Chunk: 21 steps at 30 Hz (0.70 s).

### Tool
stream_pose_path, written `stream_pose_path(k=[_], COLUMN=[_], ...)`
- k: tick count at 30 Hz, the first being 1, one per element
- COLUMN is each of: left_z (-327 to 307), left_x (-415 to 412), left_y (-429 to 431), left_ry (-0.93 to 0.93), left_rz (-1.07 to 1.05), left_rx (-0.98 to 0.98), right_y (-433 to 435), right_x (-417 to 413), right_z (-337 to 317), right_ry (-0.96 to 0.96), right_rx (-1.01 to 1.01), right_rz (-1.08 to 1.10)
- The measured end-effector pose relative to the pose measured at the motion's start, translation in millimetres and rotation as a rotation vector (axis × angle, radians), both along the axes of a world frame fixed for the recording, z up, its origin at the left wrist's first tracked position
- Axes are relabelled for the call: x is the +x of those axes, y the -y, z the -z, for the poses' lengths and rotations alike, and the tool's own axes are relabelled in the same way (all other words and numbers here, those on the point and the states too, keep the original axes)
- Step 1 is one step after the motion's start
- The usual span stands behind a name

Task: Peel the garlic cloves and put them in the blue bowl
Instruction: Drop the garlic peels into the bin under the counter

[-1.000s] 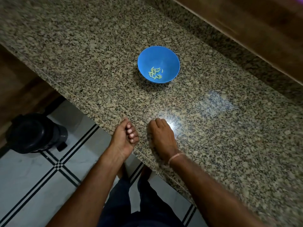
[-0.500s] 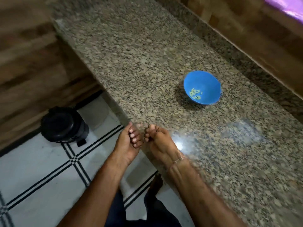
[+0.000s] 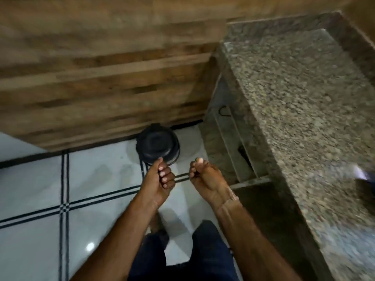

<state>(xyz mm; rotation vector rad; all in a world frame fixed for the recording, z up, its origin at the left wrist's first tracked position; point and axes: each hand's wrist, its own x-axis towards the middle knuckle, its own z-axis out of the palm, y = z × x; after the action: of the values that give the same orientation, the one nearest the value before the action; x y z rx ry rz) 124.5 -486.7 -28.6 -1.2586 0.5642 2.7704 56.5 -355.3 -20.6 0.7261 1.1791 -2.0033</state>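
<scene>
Holding both hands out over the tiled floor (image 3: 40,189) and not over the granite counter (image 3: 294,118), we seemed to be clearing up more than peeling. The left hand (image 3: 160,179) had its fingers (image 3: 164,176) curled together into the palm, nails turned toward us and the thumb standing upright beside them. The right hand (image 3: 207,177) was folded the same way, with its fingertips tucked under. The two hands did not touch; a narrow gap lay between them. Nothing showed between the fingers, so we could not tell whether either fist enclosed anything.

Just beyond the left fingertips, and a little ahead of the right ones, a round black bin (image 3: 157,146) stood on the floor against the wooden panelling (image 3: 101,78). We judged that closed fists held off the counter and near that bin would suit carrying loose garlic skins to throw away, since papery scraps slip from slack fingers. That was only our guess.

The counter lay off to the right of the right fingers, its near edge running away from them. Neither the blue bowl nor the garlic cloves showed anywhere in view. We supposed they were further along the counter, and we could say nothing of how they looked.
</scene>
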Motion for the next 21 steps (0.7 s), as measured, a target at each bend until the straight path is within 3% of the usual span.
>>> stream_pose_path(k=[14, 21], left_z=[56, 196], left_x=[-27, -73], left_y=[165, 195], left_ry=[0.166, 0.38], left_rz=[-0.15, -0.136], left_rx=[-0.033, 0.109], right_y=[159, 200], right_x=[-63, -99], right_z=[74, 208], right_ry=[0.145, 0.314], right_rx=[0.093, 0.111], right_rz=[-0.157, -0.132])
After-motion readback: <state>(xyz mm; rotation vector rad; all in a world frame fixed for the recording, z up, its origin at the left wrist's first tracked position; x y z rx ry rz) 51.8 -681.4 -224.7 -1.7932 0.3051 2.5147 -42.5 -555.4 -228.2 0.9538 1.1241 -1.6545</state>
